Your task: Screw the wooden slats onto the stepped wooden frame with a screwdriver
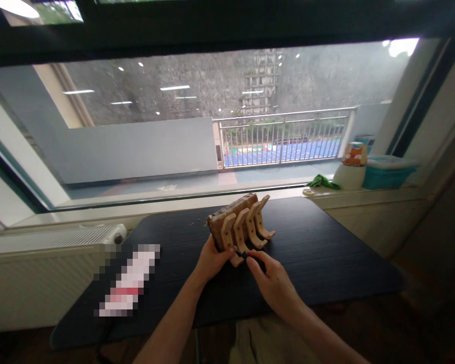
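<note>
A wooden coat rack (239,221) with several curved hooks rests on the black table (326,253), its far end angled toward the window. My left hand (211,260) grips its near end, fingers wrapped round the wood. My right hand (273,283) is closed in a pinch on a small dark tool (239,251), whose tip touches the base of the nearest hook.
A pixelated white and red object (129,280) lies on the table's left part. On the window sill at right stand a white pot with an orange item (352,167), a teal box (387,172) and a green cloth (320,182). A radiator (53,237) sits at left.
</note>
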`<state>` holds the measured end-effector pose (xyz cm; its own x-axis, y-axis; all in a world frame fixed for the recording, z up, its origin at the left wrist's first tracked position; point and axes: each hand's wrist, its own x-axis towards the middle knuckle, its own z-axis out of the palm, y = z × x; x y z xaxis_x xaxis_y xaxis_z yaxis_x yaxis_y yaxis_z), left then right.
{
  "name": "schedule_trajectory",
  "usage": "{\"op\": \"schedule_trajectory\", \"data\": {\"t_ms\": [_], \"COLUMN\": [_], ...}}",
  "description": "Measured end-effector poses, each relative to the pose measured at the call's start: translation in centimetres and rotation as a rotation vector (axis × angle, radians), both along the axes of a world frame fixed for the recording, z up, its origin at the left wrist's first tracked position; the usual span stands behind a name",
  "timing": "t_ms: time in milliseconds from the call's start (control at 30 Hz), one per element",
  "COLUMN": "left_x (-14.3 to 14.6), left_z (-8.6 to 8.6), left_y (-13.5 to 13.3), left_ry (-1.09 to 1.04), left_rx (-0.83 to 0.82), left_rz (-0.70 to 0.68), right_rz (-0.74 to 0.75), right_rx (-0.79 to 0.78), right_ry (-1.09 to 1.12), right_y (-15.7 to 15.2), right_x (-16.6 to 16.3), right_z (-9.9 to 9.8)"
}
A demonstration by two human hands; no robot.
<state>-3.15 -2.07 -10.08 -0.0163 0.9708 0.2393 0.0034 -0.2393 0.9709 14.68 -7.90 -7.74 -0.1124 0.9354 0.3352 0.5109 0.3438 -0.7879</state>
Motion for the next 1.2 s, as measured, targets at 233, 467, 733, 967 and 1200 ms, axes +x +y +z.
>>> {"op": "schedule_trajectory", "data": {"t_ms": [233,467,733,967,1200], "left_x": [0.0,0.0,-0.2,-0.1,-0.2], "left_z": [0.1,0.3,-0.1,0.2,0.0], "left_y": [0.0,-0.1,0.0,-0.1,0.0], "left_ry": [-0.001,0.006,0.014,0.023,0.021], "left_rx": [0.024,0.01,0.009,0.034,0.027], "left_rz": [-0.019,-0.019,-0.017,-0.012,-0.017], "right_rz": [0.109,0.095,-0.003,0.082,0.162], "right_rx": [0.436,0.58,0.071,0.462,0.553], "right_ry": [-0.589,-0.497,-0.042,-0.609,-0.565], "right_y": [-0.6,-0.2,-0.2,-0.5,0.2], "right_x": [1.3,0.5,0.0,1.2,0.7], "right_z": [2.3,0.6,-0.4,2.6,1.7]}}
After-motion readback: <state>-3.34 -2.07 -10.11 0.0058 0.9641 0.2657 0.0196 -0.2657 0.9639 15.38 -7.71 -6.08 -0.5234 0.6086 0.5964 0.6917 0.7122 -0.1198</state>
